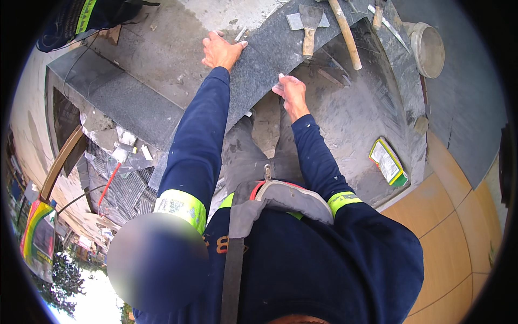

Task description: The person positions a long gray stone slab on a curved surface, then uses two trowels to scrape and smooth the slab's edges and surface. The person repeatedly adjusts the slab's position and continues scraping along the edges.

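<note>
A dark grey speckled stone slab (253, 73) runs diagonally in front of me. My left hand (221, 52) is at the slab's far-left edge, its thumb stretched out over the stone and apart from the bent fingers. Close to the slab's near edge is my right hand (292, 93), with thumb and fingers pinched together; whatever is between them, if anything, is too small to make out. On the slab beyond lies a wide scraper (309, 35) with a wooden handle, resting over a pale flat piece. Beside it is a wooden tool handle (345, 35), its head cut off by the view.
Another dark slab (127, 94) lies to the left, near rubble and a red-handled tool (109, 186). At right are a white bucket (430, 50), a green-and-yellow packet (388, 162) and tan floor tiles (437, 243). Another person's dark clothing (73, 21) shows at far left.
</note>
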Demonstrator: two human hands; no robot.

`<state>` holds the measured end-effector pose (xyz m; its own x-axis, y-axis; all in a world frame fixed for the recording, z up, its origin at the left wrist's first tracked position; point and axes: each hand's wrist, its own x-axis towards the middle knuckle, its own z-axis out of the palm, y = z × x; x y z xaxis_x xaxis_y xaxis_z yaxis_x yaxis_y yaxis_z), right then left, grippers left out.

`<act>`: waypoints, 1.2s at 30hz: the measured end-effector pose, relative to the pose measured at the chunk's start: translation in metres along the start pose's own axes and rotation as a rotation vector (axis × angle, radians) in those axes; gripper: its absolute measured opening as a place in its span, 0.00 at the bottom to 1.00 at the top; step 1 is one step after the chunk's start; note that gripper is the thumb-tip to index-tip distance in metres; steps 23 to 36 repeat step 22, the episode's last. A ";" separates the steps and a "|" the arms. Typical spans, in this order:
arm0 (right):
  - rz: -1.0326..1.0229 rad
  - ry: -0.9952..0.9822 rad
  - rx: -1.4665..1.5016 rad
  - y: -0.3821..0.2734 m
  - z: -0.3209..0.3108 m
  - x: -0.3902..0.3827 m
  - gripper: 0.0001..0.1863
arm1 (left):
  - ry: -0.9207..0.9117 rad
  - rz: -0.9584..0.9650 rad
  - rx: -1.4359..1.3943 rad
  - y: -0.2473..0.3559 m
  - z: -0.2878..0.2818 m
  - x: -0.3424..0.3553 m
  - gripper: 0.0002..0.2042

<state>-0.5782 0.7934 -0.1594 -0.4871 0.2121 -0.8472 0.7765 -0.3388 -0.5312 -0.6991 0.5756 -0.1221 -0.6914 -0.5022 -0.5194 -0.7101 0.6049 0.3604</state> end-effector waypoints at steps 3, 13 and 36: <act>0.006 -0.004 0.004 0.001 -0.002 0.000 0.13 | -0.008 0.012 -0.014 0.002 0.000 0.000 0.42; 0.026 0.032 0.090 -0.004 0.000 -0.003 0.24 | 0.010 0.030 -0.031 0.000 0.003 0.002 0.40; -0.062 -0.099 -0.133 -0.001 -0.011 0.011 0.31 | 0.042 0.022 -0.006 -0.002 0.003 -0.003 0.40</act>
